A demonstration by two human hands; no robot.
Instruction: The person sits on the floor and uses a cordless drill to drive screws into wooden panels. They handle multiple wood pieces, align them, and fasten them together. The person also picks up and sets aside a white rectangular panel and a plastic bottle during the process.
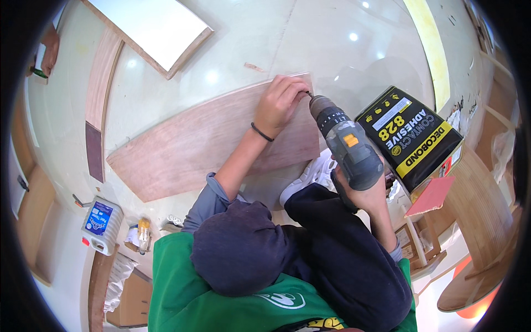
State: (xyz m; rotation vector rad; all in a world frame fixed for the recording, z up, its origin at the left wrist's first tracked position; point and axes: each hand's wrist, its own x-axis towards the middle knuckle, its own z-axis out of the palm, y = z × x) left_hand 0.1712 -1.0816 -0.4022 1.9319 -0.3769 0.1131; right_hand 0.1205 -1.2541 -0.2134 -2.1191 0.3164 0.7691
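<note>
A reddish-brown wooden board (213,141) with tapering sides lies on the pale floor in front of me. Over its upper right corner, my left hand (281,105) has its fingers closed together, right at the tip of the drill. Whatever the fingertips pinch is too small to make out. My right hand (366,191) grips a grey and black cordless drill (353,152) by its handle. The drill points up and left, its chuck close to my left fingertips and above the board's right end. My right palm is partly covered by the drill body.
A black and yellow adhesive tin (406,135) stands just right of the drill. A white-topped panel (152,27) and a wooden strip (104,83) lie at the far left. A paint thinner jug (104,224) is at left. Another person's hand (50,50) shows at the upper left.
</note>
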